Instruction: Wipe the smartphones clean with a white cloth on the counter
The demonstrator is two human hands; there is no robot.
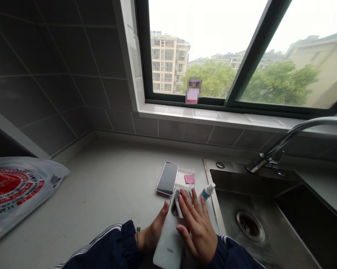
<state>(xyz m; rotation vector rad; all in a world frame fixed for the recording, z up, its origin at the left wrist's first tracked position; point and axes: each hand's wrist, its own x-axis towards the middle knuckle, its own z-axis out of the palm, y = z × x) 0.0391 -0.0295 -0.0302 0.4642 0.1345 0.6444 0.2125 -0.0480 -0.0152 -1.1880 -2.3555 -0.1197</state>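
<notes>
My left hand (153,231) grips the left edge of a pale OPPO phone (168,239), which is tilted with its back facing up. Across the camera end lies a small grey-white wiping cloth (178,207). My right hand (197,224) presses it down with outstretched fingers, covering part of it. Just beyond, a second phone (167,178) rests on the counter with its dark screen up. A clear phone case (181,179) sits beside that phone, with a pink paper square (189,179) on it. A small white-capped bottle (208,191) stands close to my right fingertips.
The pale counter (112,186) meets a steel sink (230,213) on the right, under a chrome faucet (271,145). A printed plastic bag (19,186) lies at the left. Behind the counter are a tiled wall and a windowsill (202,114).
</notes>
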